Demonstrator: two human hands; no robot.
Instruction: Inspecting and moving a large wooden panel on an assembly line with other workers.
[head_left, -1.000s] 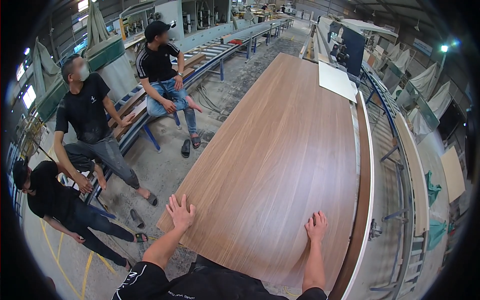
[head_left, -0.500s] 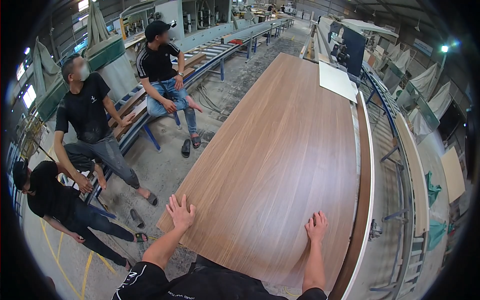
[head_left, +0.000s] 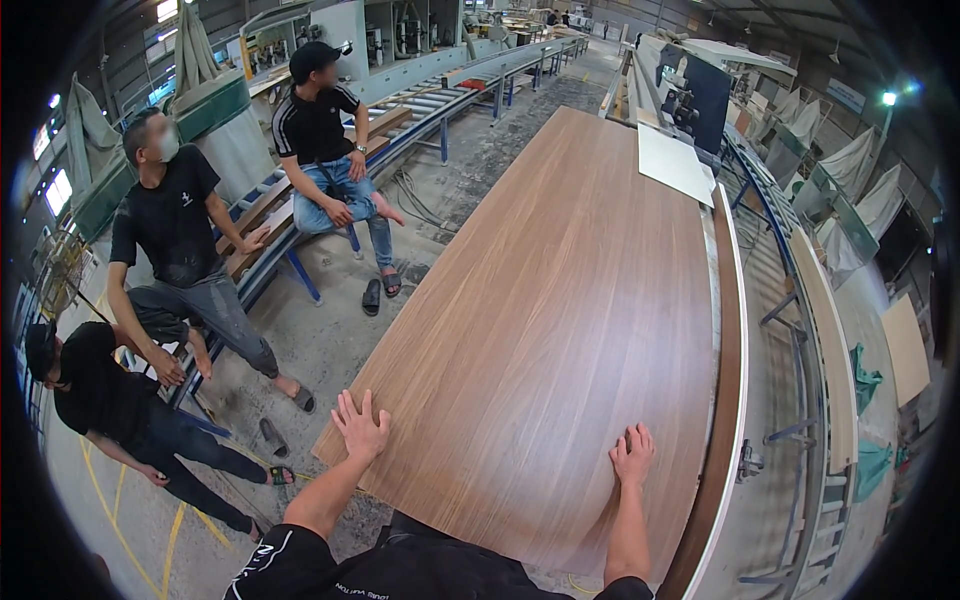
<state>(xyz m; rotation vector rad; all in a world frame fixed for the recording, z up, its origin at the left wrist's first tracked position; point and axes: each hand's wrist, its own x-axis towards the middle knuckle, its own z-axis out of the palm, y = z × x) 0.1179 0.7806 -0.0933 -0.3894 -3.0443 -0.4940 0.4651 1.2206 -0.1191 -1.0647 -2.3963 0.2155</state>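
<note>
Both hands are down on the big wood-grain panel (head_left: 540, 320), which lies face up in front of the wearer and runs off toward the far end of the hall; whatever bears it is hidden. The left hand (head_left: 362, 430) is near the panel's left edge, its grip wide open, palm down, fingers spread, closed around nothing. Over to the right hand (head_left: 633, 455), on the near right part of the panel: fingers bent and closer together, a loose half-open grip resting on the surface (whether anything sits beneath that palm, I can't tell).

At the far right corner a white sheet (head_left: 675, 165) overlaps the panel, and down the right flank runs a long brown strip (head_left: 729, 380) with a pale edge. And we have spectators! One co-worker in striped sleeves (head_left: 320, 130) sits on the left roller conveyor (head_left: 480, 90), a masked co-worker (head_left: 175, 220) sits nearer, and a third in a cap (head_left: 100, 390) is at lower left. A loose dark sandal (head_left: 372, 297) lies on the concrete floor (head_left: 330, 350), while out right, green cloth (head_left: 873, 468) hangs beside another conveyor (head_left: 832, 510).
</note>
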